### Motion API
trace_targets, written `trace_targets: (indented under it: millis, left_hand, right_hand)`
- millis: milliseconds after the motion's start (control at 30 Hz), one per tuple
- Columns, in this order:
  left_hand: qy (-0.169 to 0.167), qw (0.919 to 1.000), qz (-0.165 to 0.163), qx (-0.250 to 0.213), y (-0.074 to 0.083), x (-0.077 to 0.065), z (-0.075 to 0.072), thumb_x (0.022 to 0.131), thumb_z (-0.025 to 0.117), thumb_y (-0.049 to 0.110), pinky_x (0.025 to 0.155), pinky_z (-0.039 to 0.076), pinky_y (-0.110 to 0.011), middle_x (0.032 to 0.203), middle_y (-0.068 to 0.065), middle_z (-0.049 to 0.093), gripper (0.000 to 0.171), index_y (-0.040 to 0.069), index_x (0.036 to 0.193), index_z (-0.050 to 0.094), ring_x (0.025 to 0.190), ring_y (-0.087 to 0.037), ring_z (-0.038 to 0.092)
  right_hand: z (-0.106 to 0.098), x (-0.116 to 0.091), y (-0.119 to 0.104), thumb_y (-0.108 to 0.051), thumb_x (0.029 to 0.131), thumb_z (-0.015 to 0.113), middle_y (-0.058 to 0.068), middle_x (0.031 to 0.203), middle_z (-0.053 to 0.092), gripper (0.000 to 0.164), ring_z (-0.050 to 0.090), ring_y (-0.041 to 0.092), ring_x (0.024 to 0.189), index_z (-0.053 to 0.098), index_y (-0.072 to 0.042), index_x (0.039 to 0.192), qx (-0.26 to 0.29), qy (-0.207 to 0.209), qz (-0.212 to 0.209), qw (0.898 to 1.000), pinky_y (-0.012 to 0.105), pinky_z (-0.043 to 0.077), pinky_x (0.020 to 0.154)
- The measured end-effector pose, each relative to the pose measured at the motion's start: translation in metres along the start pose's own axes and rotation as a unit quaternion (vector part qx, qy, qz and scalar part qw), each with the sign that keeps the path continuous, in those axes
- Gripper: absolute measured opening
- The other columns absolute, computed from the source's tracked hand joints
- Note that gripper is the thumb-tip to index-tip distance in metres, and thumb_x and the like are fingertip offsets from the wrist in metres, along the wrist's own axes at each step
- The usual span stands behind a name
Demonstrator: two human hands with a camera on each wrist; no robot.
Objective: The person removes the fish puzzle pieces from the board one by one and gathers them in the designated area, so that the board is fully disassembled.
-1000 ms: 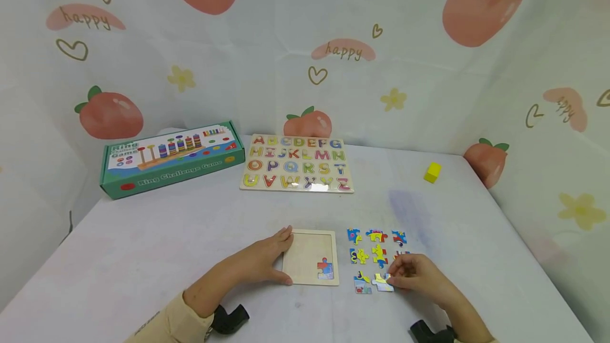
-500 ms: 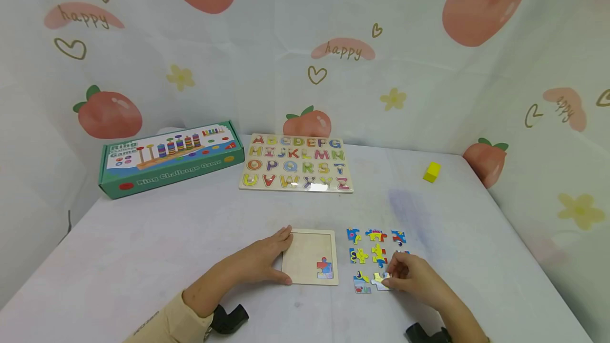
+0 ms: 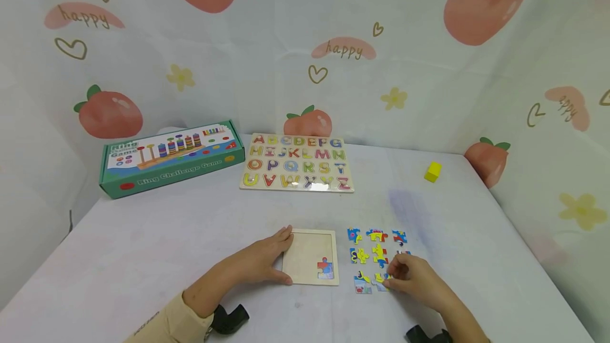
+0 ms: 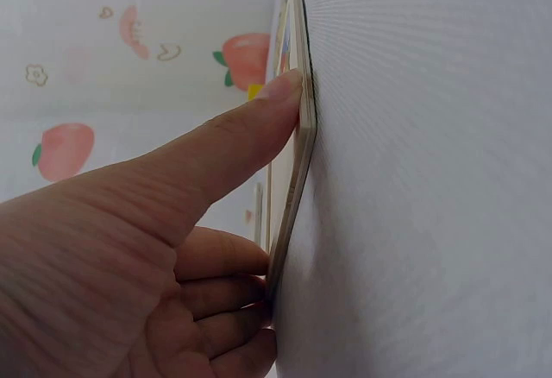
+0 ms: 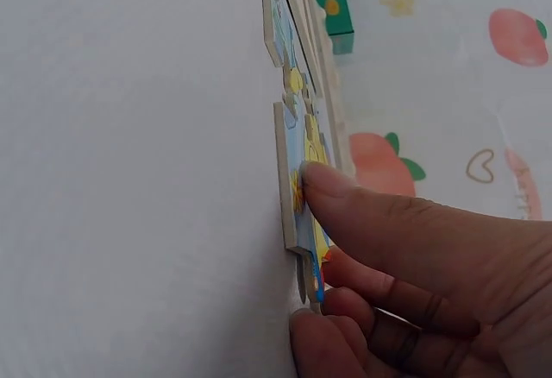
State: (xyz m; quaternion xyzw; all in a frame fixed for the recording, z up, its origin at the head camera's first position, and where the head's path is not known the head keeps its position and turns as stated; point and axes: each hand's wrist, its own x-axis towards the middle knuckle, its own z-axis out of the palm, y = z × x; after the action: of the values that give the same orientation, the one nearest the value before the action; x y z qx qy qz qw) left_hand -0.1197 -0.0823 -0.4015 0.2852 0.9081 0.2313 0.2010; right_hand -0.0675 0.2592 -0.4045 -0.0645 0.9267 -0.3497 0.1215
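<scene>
In the head view, a square wooden puzzle tray (image 3: 307, 253) lies flat with one red-and-blue jigsaw piece (image 3: 325, 269) in its near right corner. My left hand (image 3: 263, 258) holds the tray's left side, thumb at the near corner and fingers at the far one. The left wrist view shows that thumb (image 4: 280, 89) on the tray's edge. Right of the tray, several colourful jigsaw pieces (image 3: 379, 254) lie in rows. My right hand (image 3: 415, 279) pinches a near-row jigsaw piece (image 5: 297, 190), its thumb on the printed face; the fingers partly hide it.
Behind, a wooden alphabet board (image 3: 296, 163) stands beside a green Ring Challenge Game box (image 3: 172, 159). A yellow block (image 3: 432, 172) sits at the back right. Another jigsaw piece (image 3: 362, 283) lies just left of the pinched one.
My right hand has shifted slightly left onto the near-row jigsaw piece, and the glare on that piece has gone. My left hand and the tray have stayed in place.
</scene>
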Motion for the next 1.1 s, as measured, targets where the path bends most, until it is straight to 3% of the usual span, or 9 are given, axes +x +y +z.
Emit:
trace_targets:
  millis: [267, 467, 700, 867, 1100]
  left_hand:
    - [0.003, 1.0000, -0.002, 0.003, -0.001, 0.000, 0.000, 0.071, 0.078, 0.041, 0.113, 0.027, -0.045, 0.156, -0.011, 0.019, 0.096, -0.001, 0.143, 0.031, 0.145, -0.025, 0.017]
    - [0.001, 1.0000, 0.002, 0.002, 0.000, -0.002, -0.001, 0.072, 0.077, 0.040, 0.113, 0.027, -0.045, 0.156, -0.012, 0.018, 0.095, -0.001, 0.143, 0.031, 0.145, -0.026, 0.017]
    - [0.003, 1.0000, 0.001, 0.001, 0.000, -0.001, -0.003, 0.072, 0.077, 0.040, 0.113, 0.027, -0.044, 0.156, -0.012, 0.018, 0.095, -0.001, 0.144, 0.030, 0.145, -0.025, 0.017]
    - [0.005, 1.0000, 0.002, -0.005, 0.001, -0.001, -0.002, 0.071, 0.078, 0.039, 0.113, 0.026, -0.044, 0.155, -0.013, 0.018, 0.095, -0.003, 0.143, 0.031, 0.144, -0.026, 0.017]
    - [0.001, 1.0000, 0.005, 0.002, 0.001, -0.001, 0.000, 0.072, 0.077, 0.040, 0.113, 0.026, -0.044, 0.155, -0.013, 0.018, 0.094, -0.003, 0.142, 0.032, 0.144, -0.026, 0.017]
  right_hand:
    - [0.001, 0.001, -0.003, -0.021, 0.073, 0.078, 0.000, 0.075, 0.052, 0.029, 0.047, 0.006, 0.068, 0.056, -0.006, 0.084, 0.007, 0.002, 0.018, 1.000, 0.018, 0.043, 0.058]
    - [-0.001, 0.002, -0.005, -0.021, 0.074, 0.077, -0.001, 0.073, 0.052, 0.027, 0.046, 0.004, 0.065, 0.057, -0.006, 0.084, 0.009, -0.004, -0.002, 1.000, 0.018, 0.043, 0.054]
    - [-0.005, 0.012, -0.018, -0.025, 0.078, 0.074, -0.002, 0.074, 0.055, 0.024, 0.048, 0.002, 0.066, 0.061, -0.006, 0.084, 0.015, 0.010, -0.061, 0.998, 0.018, 0.043, 0.056]
    - [-0.002, 0.026, -0.032, -0.025, 0.079, 0.074, -0.002, 0.081, 0.061, 0.023, 0.052, 0.002, 0.072, 0.064, -0.006, 0.087, 0.015, -0.017, -0.115, 0.993, 0.019, 0.047, 0.060]
    - [0.005, 0.044, -0.051, -0.021, 0.078, 0.075, -0.001, 0.080, 0.061, 0.023, 0.051, 0.003, 0.073, 0.064, -0.005, 0.090, 0.008, -0.032, -0.131, 0.991, 0.019, 0.049, 0.061]
